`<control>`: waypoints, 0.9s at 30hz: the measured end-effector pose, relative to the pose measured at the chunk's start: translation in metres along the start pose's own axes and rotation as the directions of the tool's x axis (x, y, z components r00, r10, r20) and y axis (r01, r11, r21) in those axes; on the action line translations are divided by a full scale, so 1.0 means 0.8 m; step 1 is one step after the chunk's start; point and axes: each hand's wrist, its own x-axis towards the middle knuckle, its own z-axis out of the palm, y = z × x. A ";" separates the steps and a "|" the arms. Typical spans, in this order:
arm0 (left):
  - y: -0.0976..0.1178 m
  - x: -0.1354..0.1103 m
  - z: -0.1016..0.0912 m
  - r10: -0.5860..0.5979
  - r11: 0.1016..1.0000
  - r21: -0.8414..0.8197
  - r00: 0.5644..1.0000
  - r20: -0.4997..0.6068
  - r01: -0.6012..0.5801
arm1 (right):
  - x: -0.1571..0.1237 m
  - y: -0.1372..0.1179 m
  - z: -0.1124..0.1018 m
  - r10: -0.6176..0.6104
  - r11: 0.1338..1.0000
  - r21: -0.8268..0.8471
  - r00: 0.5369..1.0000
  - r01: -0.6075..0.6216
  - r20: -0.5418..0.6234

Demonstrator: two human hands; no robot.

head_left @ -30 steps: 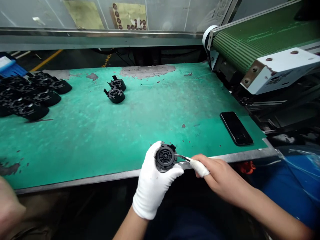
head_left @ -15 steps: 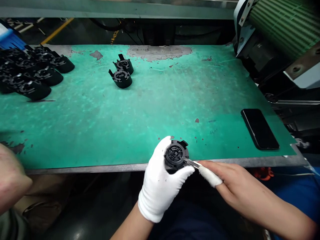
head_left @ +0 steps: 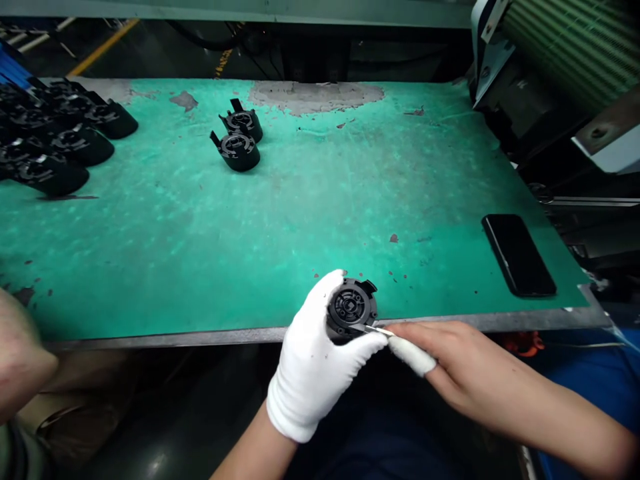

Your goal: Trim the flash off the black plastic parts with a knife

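Observation:
My left hand [head_left: 311, 363], in a white glove, is closed round a round black plastic part [head_left: 351, 309] held just over the near edge of the green table [head_left: 300, 213]. My right hand [head_left: 440, 360], bare with a white wrap on one fingertip, pinches a thin metal blade [head_left: 373, 329] whose tip touches the part's lower right rim. Two more black parts [head_left: 237, 141] sit at the far middle of the table.
Several black parts [head_left: 55, 143] lie in rows at the far left. A black phone [head_left: 519, 254] rests near the right edge. A green conveyor [head_left: 575, 47] rises at the upper right. Another person's arm [head_left: 20, 363] shows at the lower left.
The view tilted downward, so the table shifted up in frame. The blade tip slid lower along the part's rim. Both hands kept their hold.

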 end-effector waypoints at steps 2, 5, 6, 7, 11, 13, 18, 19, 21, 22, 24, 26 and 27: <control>0.000 0.001 0.000 0.000 1.000 -0.011 1.000 0.004 0.000 | 0.001 0.000 0.001 0.028 1.000 0.015 0.999 -0.027 -0.016; 0.002 0.001 0.001 -0.007 0.999 -0.042 1.000 0.000 0.007 | 0.000 0.001 0.008 0.057 0.998 0.018 0.997 -0.057 -0.048; 0.002 0.001 0.001 -0.011 0.999 -0.047 1.000 -0.003 0.011 | 0.000 0.001 0.010 0.060 0.998 0.016 0.997 -0.059 -0.046; 0.002 0.000 0.002 -0.014 0.999 -0.048 1.000 -0.006 0.014 | 0.000 0.002 0.012 0.060 0.998 0.014 0.997 -0.059 -0.042; 0.001 -0.001 0.002 -0.002 1.000 -0.031 1.000 -0.007 0.002 | 0.001 0.003 0.014 0.066 0.998 0.005 0.997 -0.066 -0.042; -0.001 -0.002 0.002 0.007 1.000 -0.024 1.000 -0.006 -0.007 | 0.002 0.003 0.013 0.070 0.997 0.012 0.996 -0.070 -0.046; -0.002 -0.003 0.002 0.015 1.000 -0.020 1.000 -0.001 -0.015 | 0.002 0.003 0.011 0.077 0.997 0.030 0.996 -0.076 -0.044; -0.002 -0.003 0.002 0.016 1.000 -0.021 1.000 0.000 -0.016 | 0.002 0.003 0.011 0.078 0.997 0.031 0.996 -0.077 -0.042; -0.002 -0.002 0.002 0.016 1.000 -0.022 1.000 0.002 -0.016 | 0.002 0.004 0.010 0.078 0.997 0.032 0.996 -0.077 -0.041; -0.002 -0.002 0.002 0.018 1.000 -0.021 1.000 0.002 -0.018 | 0.002 0.004 0.010 0.076 0.997 0.029 0.996 -0.075 -0.043; -0.002 -0.001 0.002 0.020 1.000 -0.013 1.000 0.004 -0.020 | 0.002 0.003 0.010 0.064 0.998 0.019 0.997 -0.064 -0.048; -0.003 -0.002 0.003 0.021 1.000 -0.007 1.000 0.006 -0.021 | 0.003 0.003 0.009 0.045 0.999 0.006 0.997 -0.045 -0.057; -0.003 -0.002 0.003 0.023 1.000 -0.006 1.000 0.005 -0.022 | 0.003 0.003 0.009 0.033 0.999 -0.005 0.997 -0.033 -0.064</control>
